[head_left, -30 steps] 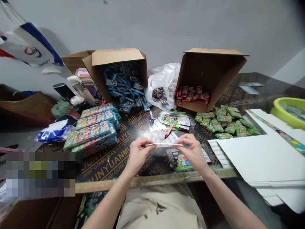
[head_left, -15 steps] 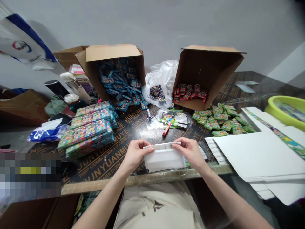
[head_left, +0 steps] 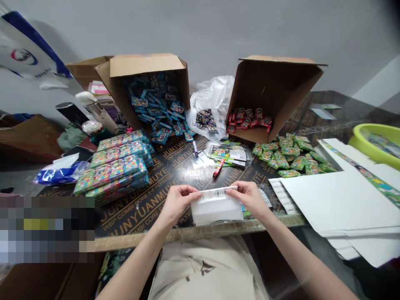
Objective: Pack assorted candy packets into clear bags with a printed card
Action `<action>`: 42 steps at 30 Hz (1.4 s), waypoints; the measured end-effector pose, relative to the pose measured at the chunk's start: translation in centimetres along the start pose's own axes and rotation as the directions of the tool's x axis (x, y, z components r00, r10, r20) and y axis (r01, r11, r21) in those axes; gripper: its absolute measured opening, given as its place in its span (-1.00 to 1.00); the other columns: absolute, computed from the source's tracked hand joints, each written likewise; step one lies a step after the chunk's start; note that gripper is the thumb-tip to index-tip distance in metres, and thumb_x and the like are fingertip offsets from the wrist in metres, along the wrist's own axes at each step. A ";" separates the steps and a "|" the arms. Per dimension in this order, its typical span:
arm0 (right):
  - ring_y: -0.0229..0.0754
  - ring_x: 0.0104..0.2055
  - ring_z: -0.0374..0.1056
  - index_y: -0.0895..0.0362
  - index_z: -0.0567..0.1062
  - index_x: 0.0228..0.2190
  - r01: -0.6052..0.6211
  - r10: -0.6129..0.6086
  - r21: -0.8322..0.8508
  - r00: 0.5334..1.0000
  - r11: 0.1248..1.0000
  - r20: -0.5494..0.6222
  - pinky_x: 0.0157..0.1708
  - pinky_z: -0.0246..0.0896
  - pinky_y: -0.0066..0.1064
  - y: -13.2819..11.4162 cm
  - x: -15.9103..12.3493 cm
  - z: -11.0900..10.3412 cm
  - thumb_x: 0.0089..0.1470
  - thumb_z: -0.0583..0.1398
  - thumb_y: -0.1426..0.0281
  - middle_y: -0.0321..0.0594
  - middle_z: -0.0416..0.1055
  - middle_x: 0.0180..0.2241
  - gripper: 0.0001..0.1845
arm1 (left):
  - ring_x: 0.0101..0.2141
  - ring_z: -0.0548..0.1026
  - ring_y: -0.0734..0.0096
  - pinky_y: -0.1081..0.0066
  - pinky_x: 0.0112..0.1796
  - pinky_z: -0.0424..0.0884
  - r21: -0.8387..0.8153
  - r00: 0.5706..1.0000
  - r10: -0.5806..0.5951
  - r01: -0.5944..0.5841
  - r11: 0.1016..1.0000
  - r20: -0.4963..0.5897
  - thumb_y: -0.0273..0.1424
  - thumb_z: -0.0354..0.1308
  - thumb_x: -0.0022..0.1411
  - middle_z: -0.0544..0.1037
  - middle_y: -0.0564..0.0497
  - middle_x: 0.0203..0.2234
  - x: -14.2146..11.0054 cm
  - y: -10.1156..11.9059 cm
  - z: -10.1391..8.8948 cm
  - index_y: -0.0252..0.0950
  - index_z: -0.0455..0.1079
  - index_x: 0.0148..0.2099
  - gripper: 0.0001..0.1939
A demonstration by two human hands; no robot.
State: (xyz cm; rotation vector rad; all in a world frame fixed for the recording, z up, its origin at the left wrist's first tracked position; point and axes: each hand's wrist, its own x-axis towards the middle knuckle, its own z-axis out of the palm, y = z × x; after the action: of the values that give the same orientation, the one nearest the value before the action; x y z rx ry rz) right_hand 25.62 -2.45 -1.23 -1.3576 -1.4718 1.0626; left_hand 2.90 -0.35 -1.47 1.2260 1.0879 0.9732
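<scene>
A white sheet [head_left: 217, 210] with a folded, printed top edge is held upright near the front edge of the table. My left hand [head_left: 179, 202] pinches its upper left corner between thumb and fingers. At the upper right corner, my right hand [head_left: 250, 199] grips it the same way. Beyond the sheet lie a small red packet [head_left: 218, 168] and a small purple packet [head_left: 195, 149]. Between them and a bit farther right sits a clear bag of printed cards [head_left: 229, 153]. Part of a colourful printed piece [head_left: 246, 211] peeks out behind the sheet, mostly hidden.
A carton of blue packets [head_left: 146, 66] and a carton with red packets [head_left: 281, 60] stand at the back. Stacked colourful boxes [head_left: 115, 166] are left. Green packets [head_left: 286, 154], white card sheets [head_left: 337, 200] and a yellow-green basin [head_left: 359, 143] are right.
The folded top strip of the sheet has tilted slightly, showing more of its printed marks. Both hands keep their pinch at the corners. The camera view has shifted slightly.
</scene>
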 end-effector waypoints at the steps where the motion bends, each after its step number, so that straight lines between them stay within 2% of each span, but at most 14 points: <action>1: -0.34 -0.58 0.18 0.19 0.47 -0.52 -0.002 0.002 -0.010 1.000 1.000 0.012 -0.61 0.00 -0.51 0.1 0.1 0.0 -0.13 0.24 0.19 -0.32 0.32 -0.62 -0.72 | -0.61 0.33 0.53 0.54 -0.55 0.19 0.013 1.000 0.000 0.001 1.000 -0.006 -0.29 0.31 -0.15 0.47 0.05 -0.66 0.0 -0.1 0.0 -0.38 0.46 -0.51 -0.77; 6: -0.20 -0.37 0.32 0.13 0.51 -0.34 0.107 -0.094 -0.194 0.993 0.975 0.072 -0.39 0.18 -0.43 0.3 0.8 0.6 -0.20 0.29 0.27 -0.26 0.46 -0.42 -0.69 | -0.61 0.33 0.51 0.54 -0.55 0.18 0.129 1.000 0.028 -0.028 0.991 -0.001 -0.29 0.30 -0.15 0.47 0.05 -0.66 0.3 -1.0 0.2 -0.38 0.46 -0.51 -0.78; 10: -0.24 -0.45 0.30 0.15 0.49 -0.53 0.186 -0.121 -0.265 0.962 0.946 0.246 -0.41 0.14 -0.44 0.0 1.2 1.6 0.00 0.16 0.28 -0.28 0.43 -0.54 -0.78 | -0.60 0.32 0.51 0.54 -0.56 0.17 0.234 0.994 0.092 -0.102 0.967 0.053 -0.27 0.24 -0.07 0.46 0.05 -0.65 0.6 -1.9 0.8 -0.37 0.46 -0.49 -0.77; 13: -0.22 -0.33 0.30 0.12 0.48 -0.36 0.285 -0.205 -0.328 0.945 0.901 0.257 -0.31 0.15 -0.42 0.3 1.9 0.4 0.03 0.13 0.26 -0.24 0.43 -0.39 -0.78 | -0.57 0.33 0.49 0.54 -0.54 0.19 0.262 0.993 0.093 -0.108 0.959 0.070 -0.27 0.22 -0.05 0.47 0.03 -0.62 1.0 -2.2 0.1 -0.37 0.47 -0.48 -0.78; 17: -0.02 -0.10 0.19 0.04 0.35 -0.07 0.199 -0.180 -0.705 0.978 0.681 0.103 -0.15 0.08 -0.22 2.9 3.2 -4.7 -0.24 0.28 0.09 -0.11 0.30 -0.16 -0.34 | -0.60 0.31 0.53 0.56 -0.57 0.18 0.109 0.998 -0.002 0.009 0.994 -0.063 -0.28 0.29 -0.13 0.46 0.03 -0.63 2.2 -2.2 -2.6 -0.38 0.47 -0.46 -0.76; 20: 0.06 -0.14 0.16 0.08 0.44 -0.34 0.041 -0.021 -0.885 0.999 0.463 0.035 -0.19 0.05 -0.15 5.6 3.6 -8.0 -0.48 0.36 0.06 -0.11 0.29 -0.26 -0.40 | -0.62 0.32 0.56 0.56 -0.57 0.21 -0.086 0.986 -0.170 0.169 0.982 0.000 -0.30 0.34 -0.18 0.46 0.03 -0.62 3.2 -2.6 -4.2 -0.39 0.45 -0.46 -0.74; 22: -0.04 -0.24 0.20 0.12 0.39 -0.50 0.042 0.040 -0.844 0.996 0.534 0.075 -0.25 0.06 -0.23 6.8 3.3 -9.4 -0.40 0.35 0.12 -0.18 0.31 -0.38 -0.57 | -0.59 0.36 0.53 0.53 -0.54 0.28 -0.170 0.962 -0.263 0.272 0.947 0.074 -0.32 0.36 -0.21 0.48 0.00 -0.59 4.0 -3.3 -4.6 -0.39 0.44 -0.47 -0.74; 26: -0.23 -0.46 0.22 0.13 0.35 -0.51 0.039 0.032 -0.413 0.986 0.910 0.164 -0.42 0.10 -0.37 5.5 2.3 -13.4 -0.16 0.26 0.21 -0.31 0.28 -0.54 -0.73 | -0.63 0.36 0.54 0.52 -0.55 0.29 -0.104 0.950 -0.309 0.311 0.945 0.035 -0.31 0.38 -0.30 0.46 0.03 -0.65 5.5 -4.9 -3.8 -0.39 0.42 -0.52 -0.71; 31: -0.26 -0.50 0.22 0.09 0.42 -0.53 0.108 -0.106 0.001 0.977 0.994 -0.184 -0.47 0.09 -0.39 2.0 1.4 -19.0 -0.26 0.33 0.29 -0.29 0.31 -0.54 -0.78 | -0.69 0.29 0.58 0.56 -0.63 0.21 0.023 0.968 -0.249 0.248 0.968 0.027 -0.29 0.36 -0.31 0.40 0.08 -0.73 7.2 -5.9 1.0 -0.41 0.41 -0.56 -0.70; 33: -0.24 -0.48 0.25 0.09 0.45 -0.52 0.098 -0.093 0.037 0.989 0.994 -0.115 -0.45 0.12 -0.38 1.8 1.6 -18.3 -0.23 0.31 0.28 -0.27 0.35 -0.53 -0.81 | -0.68 0.31 0.54 0.53 -0.62 0.23 0.050 0.971 -0.230 0.227 0.973 0.064 -0.29 0.33 -0.28 0.42 0.06 -0.72 7.8 -6.2 4.1 -0.41 0.42 -0.54 -0.72; 35: -0.21 -0.43 0.29 0.12 0.49 -0.48 0.051 -0.043 -0.073 0.993 0.996 0.114 -0.42 0.14 -0.38 2.6 2.3 -15.9 -0.15 0.26 0.25 -0.23 0.41 -0.48 -0.81 | -0.67 0.32 0.52 0.52 -0.62 0.23 0.089 0.979 -0.191 0.184 0.979 0.073 -0.28 0.29 -0.23 0.43 0.05 -0.71 8.3 -6.7 7.0 -0.40 0.44 -0.51 -0.74; 37: -0.20 -0.41 0.31 0.16 0.51 -0.45 0.072 0.016 -0.265 0.950 0.962 0.313 -0.40 0.15 -0.39 4.2 3.1 -13.2 -0.06 0.20 0.23 -0.22 0.44 -0.47 -0.76 | -0.66 0.33 0.51 0.52 -0.61 0.22 0.147 0.988 -0.141 0.131 0.980 0.065 -0.28 0.27 -0.19 0.45 0.04 -0.69 8.9 -7.1 8.9 -0.40 0.45 -0.49 -0.74; 39: -0.24 -0.47 0.29 0.17 0.50 -0.48 0.120 0.041 -0.470 0.947 0.875 0.318 -0.40 0.13 -0.40 6.2 3.7 -11.2 -0.05 0.18 0.21 -0.27 0.41 -0.55 -0.74 | -0.64 0.33 0.50 0.52 -0.62 0.20 0.219 0.993 -0.098 0.084 0.972 0.058 -0.27 0.26 -0.17 0.46 0.04 -0.68 9.5 -7.5 9.5 -0.39 0.47 -0.47 -0.74; 42: -0.27 -0.51 0.24 0.16 0.44 -0.46 0.103 0.016 -0.644 0.984 0.758 0.176 -0.31 0.09 -0.35 8.5 3.9 -9.9 -0.13 0.26 0.21 -0.36 0.33 -0.62 -0.74 | -0.62 0.36 0.45 0.51 -0.60 0.22 0.330 0.995 -0.060 0.032 0.943 0.075 -0.28 0.23 -0.13 0.46 0.04 -0.67 10.4 -7.6 9.1 -0.37 0.48 -0.46 -0.77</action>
State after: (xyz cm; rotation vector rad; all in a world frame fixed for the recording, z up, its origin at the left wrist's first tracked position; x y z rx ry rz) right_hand 37.28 2.25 -6.50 -1.7174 -2.1219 0.6522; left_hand 14.00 6.91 -9.89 1.4902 1.2397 0.7134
